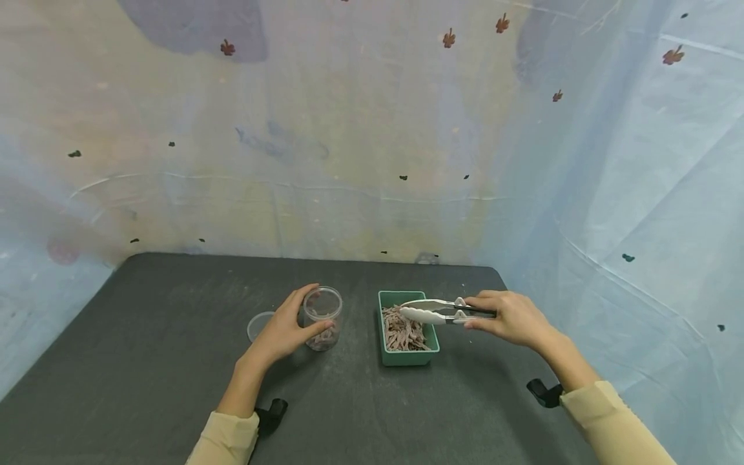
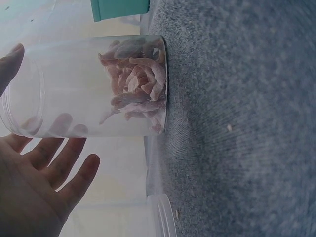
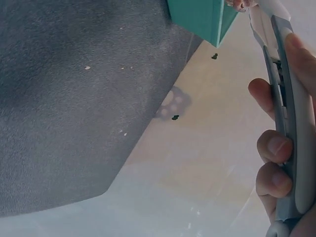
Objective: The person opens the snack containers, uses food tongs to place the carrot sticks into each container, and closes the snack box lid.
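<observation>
My left hand (image 1: 285, 329) holds a clear plastic jar (image 1: 323, 313) near its open rim, thumb on one side and fingers on the other. The jar stands upright on the table; in the left wrist view, pinkish-brown strips (image 2: 136, 81) fill its lower part. With my right hand (image 1: 514, 318) I grip white-tipped tongs (image 1: 424, 316) by their grey-and-black handles. Their tips are over a green rectangular tub (image 1: 410, 359) that holds many similar strips (image 1: 403, 332). Whether the tips hold a strip is not clear.
A round clear lid (image 1: 256, 325) lies on the dark grey table (image 1: 174, 374), left of the jar and partly behind my left hand. Small pale crumbs (image 3: 87, 67) dot the table to the right of the tub. Patterned sheeting (image 1: 349, 129) hangs beyond the far edge.
</observation>
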`<act>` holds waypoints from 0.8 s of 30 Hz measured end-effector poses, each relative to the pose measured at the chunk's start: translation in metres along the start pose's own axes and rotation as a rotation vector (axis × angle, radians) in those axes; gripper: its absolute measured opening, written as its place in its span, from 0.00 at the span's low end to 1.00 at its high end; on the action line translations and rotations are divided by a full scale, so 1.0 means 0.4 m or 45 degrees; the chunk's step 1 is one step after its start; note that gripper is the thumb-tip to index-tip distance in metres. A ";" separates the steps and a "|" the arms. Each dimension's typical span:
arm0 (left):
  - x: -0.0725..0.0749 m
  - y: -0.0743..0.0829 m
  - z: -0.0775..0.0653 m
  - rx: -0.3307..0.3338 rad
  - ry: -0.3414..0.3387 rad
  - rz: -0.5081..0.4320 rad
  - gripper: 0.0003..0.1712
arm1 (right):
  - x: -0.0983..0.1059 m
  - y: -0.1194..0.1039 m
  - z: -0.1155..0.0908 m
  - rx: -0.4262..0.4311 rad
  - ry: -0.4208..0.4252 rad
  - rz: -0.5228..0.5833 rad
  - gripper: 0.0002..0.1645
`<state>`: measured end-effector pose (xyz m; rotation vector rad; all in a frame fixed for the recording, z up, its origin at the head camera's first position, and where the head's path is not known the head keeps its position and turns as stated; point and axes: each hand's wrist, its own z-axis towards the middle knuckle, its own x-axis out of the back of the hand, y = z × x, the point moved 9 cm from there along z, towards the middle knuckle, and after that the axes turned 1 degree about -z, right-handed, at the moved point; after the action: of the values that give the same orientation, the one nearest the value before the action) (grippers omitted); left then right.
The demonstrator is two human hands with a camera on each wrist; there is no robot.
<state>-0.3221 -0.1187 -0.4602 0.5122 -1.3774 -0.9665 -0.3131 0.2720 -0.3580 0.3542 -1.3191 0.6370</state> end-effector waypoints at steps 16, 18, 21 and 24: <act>-0.002 -0.002 -0.001 -0.001 -0.004 -0.008 0.56 | 0.022 -0.006 0.015 0.003 0.235 0.052 0.28; -0.001 -0.003 0.000 0.000 -0.003 -0.009 0.55 | 0.023 -0.009 0.019 0.008 0.257 0.063 0.28; -0.001 -0.003 0.001 -0.001 -0.001 -0.008 0.55 | 0.023 -0.013 0.024 0.016 0.284 0.081 0.28; -0.001 -0.002 0.001 0.000 0.000 -0.005 0.55 | 0.020 -0.015 0.028 0.006 0.288 0.102 0.28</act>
<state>-0.3225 -0.1188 -0.4608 0.5150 -1.3766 -0.9701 -0.3174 0.2627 -0.3468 0.2266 -1.1198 0.7257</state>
